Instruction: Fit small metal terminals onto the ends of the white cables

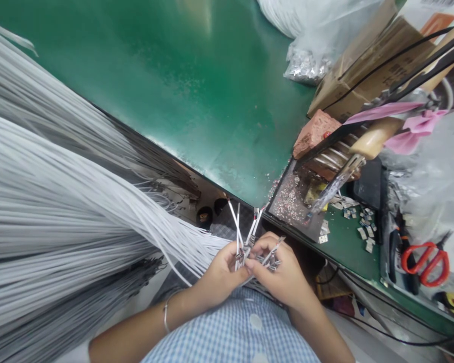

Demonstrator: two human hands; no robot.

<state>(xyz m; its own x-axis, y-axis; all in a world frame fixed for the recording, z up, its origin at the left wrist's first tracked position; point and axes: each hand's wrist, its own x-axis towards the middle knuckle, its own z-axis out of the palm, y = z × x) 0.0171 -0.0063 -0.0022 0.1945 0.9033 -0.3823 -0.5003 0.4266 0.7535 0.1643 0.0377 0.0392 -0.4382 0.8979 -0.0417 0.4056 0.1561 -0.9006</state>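
My left hand (218, 276) and my right hand (282, 272) meet just below the edge of the green table (196, 91), above my checked shirt. Both are closed round the ends of a few white wires (237, 222), which stick up between the fingers. Small metal terminals (274, 254) show at the wire ends near my right fingertips. A huge bundle of white wires (60, 201) fans in from the left toward my left hand.
On the right stand a soldering iron (348, 161) on a dirty tray (295, 201), a brick (314, 133), a cardboard box (378, 65), red-handled scissors (426, 262), loose metal clips (365, 227) and plastic bags of parts (306, 63).
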